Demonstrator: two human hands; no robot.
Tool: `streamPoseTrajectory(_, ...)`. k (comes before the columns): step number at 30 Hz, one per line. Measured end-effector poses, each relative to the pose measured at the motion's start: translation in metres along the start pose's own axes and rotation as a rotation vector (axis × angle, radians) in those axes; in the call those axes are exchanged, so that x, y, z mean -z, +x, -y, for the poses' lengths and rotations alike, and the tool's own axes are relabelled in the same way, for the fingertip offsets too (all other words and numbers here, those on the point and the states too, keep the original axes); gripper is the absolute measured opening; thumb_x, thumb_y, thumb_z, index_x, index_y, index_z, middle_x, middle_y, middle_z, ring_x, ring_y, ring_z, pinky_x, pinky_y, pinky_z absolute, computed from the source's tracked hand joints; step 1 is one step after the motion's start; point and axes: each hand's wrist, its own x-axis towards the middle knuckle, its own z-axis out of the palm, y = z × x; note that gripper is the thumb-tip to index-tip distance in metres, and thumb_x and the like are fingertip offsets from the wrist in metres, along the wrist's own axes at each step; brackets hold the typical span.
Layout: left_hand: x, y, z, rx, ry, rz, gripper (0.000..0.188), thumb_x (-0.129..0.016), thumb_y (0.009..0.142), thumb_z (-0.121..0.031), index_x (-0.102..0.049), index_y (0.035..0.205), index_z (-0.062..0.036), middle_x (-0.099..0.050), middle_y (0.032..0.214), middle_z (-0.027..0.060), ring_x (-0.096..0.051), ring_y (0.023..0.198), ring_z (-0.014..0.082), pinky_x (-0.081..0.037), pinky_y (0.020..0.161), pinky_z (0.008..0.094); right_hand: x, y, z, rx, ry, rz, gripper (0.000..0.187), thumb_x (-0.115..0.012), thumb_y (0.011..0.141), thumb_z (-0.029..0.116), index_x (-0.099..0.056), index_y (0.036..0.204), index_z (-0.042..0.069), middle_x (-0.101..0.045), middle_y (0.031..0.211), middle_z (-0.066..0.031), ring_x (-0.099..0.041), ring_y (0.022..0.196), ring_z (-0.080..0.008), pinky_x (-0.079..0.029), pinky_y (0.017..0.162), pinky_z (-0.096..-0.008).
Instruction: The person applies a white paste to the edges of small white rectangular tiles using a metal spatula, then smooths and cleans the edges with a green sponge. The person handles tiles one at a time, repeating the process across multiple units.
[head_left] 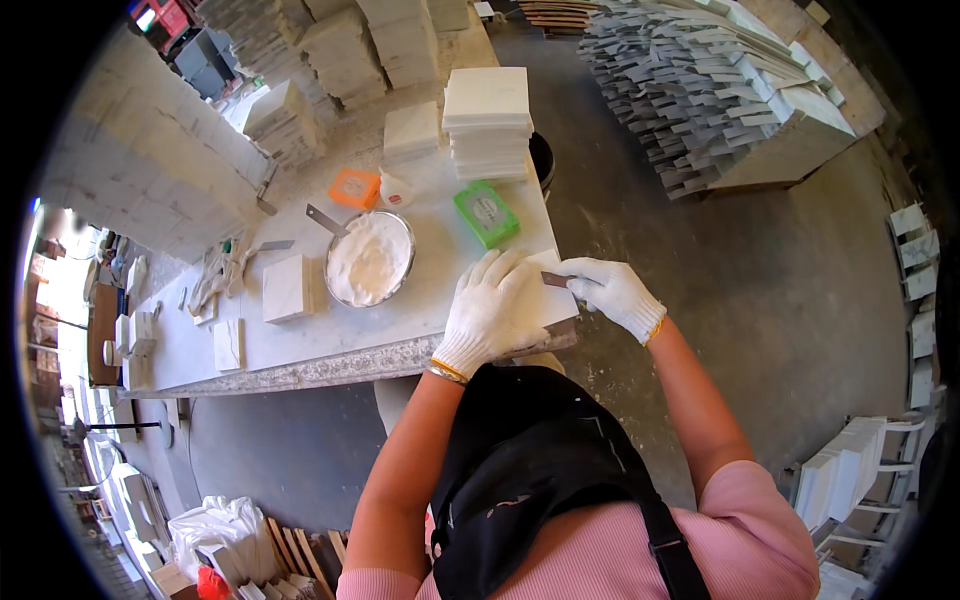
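At the table's right front corner lies a white tile (556,306). My left hand (492,308), in a white knit glove, rests flat on it with the fingers stretched out. In a matching glove, my right hand (612,292) pinches a thin metal scraper blade (556,280), which lies against the tile's right part. Left of my hands is a round metal bowl (370,258) of creamy white paste, with another flat scraper (326,220) leaning out over its rim. A green box (487,213) stands just beyond my left hand.
An orange box (355,187) and a small white bottle (395,189) stand behind the bowl. Stacked tiles (487,120) rise at the table's right edge. More tiles (288,288) lie left of the bowl. A large pallet of stone pieces (700,100) stands on the floor.
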Motion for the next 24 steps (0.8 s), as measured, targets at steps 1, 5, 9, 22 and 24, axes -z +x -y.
streamPoseTrajectory(1, -0.002, 0.0, 0.0, 0.001, -0.001, -0.007, 0.086, -0.086, 0.057, -0.041, -0.057, 0.132, -0.0094, -0.051, 0.143, 0.0158, -0.044, 0.136, 0.0394, -0.038, 0.111, 0.0524, 0.001, -0.002, -0.002, -0.014, 0.005, 0.012, 0.03, -0.062, 0.095, 0.01, -0.07, 0.124, 0.01, -0.073, 0.099, -0.004, -0.064, 0.077, -0.0108, -0.054, 0.068, -0.0276)
streamPoseTrajectory(5, -0.002, 0.0, 0.002, 0.005, 0.006, -0.002, 0.085, -0.086, 0.057, -0.042, -0.058, 0.13, -0.0077, -0.052, 0.142, 0.0156, -0.045, 0.135, 0.0391, -0.038, 0.109, 0.0516, 0.002, -0.012, -0.004, 0.003, 0.059, 0.038, 0.031, -0.062, 0.094, 0.007, -0.07, 0.124, 0.01, -0.075, 0.108, -0.0053, -0.067, 0.085, -0.0134, -0.055, 0.076, -0.0285)
streamPoseTrajectory(9, -0.003, -0.001, 0.002, -0.009, 0.018, -0.05, 0.081, -0.086, 0.056, -0.039, -0.058, 0.125, -0.0073, -0.054, 0.138, 0.0143, -0.047, 0.133, 0.0365, -0.04, 0.108, 0.0504, 0.0, -0.032, -0.003, 0.073, -0.03, 0.014, 0.031, -0.062, 0.093, 0.005, -0.069, 0.123, 0.008, -0.075, 0.113, -0.0084, -0.069, 0.092, -0.0171, -0.055, 0.083, -0.0303)
streamPoseTrajectory(22, -0.005, -0.002, 0.004, 0.012, 0.011, -0.028, 0.085, -0.084, 0.059, -0.043, -0.059, 0.13, -0.0044, -0.051, 0.143, 0.0178, -0.045, 0.135, 0.0397, -0.038, 0.11, 0.0512, -0.01, -0.031, -0.011, 0.089, -0.048, -0.057, 0.03, -0.063, 0.095, 0.006, -0.069, 0.124, 0.007, -0.074, 0.112, -0.01, -0.071, 0.093, -0.0175, -0.056, 0.081, -0.0301)
streamPoseTrajectory(24, -0.003, -0.002, 0.003, 0.012, 0.008, -0.019, 0.085, -0.084, 0.059, -0.043, -0.059, 0.13, -0.0045, -0.052, 0.143, 0.0179, -0.045, 0.135, 0.04, -0.038, 0.11, 0.0513, -0.015, -0.039, -0.009, 0.041, 0.004, -0.09, 0.029, -0.062, 0.096, 0.007, -0.069, 0.124, 0.008, -0.074, 0.114, -0.0099, -0.071, 0.095, -0.0174, -0.056, 0.081, -0.0299)
